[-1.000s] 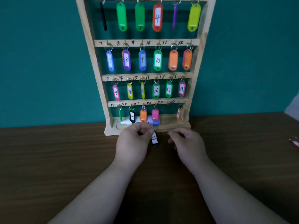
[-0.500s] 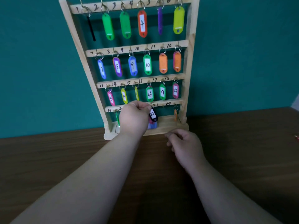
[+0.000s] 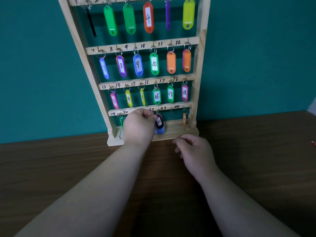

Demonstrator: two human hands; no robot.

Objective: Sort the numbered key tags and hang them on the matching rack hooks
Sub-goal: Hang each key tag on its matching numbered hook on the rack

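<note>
A wooden key rack [image 3: 198, 65] stands upright at the far edge of the dark wooden surface [image 3: 68, 168], against a teal wall [image 3: 34, 65]. It has four rails of hooks with handwritten numbers. Coloured tags hang on the upper three rails, among them an orange tag marked 4 [image 3: 148, 17], a green tag marked 10 [image 3: 154, 64] and a pink tag marked 18 [image 3: 184, 92].

The person's left hand [image 3: 139, 127] is raised to the bottom rail [image 3: 177, 106]. Its thumb and fingertips are drawn together in a pinch at the metal ring of the black tag marked 22 [image 3: 159, 121]. That tag hangs just below the written 22, its label tilted a little. Whether the ring is fully over the hook cannot be told, as the spot is small and partly hidden by the fingers. A pink tag shows just behind the black one, and a blue tag [image 3: 161, 130] sits below it on the rack's base.

On the same rail, a green tag [image 3: 121, 122] hangs at the left end under 19, and an orange tag [image 3: 184, 119] hangs at the right end.

The right hand [image 3: 195, 151] is near the rack's base, to the right of the left hand and well apart from the black tag. Its fingers are loosely curled, with nothing visible in them.
</note>
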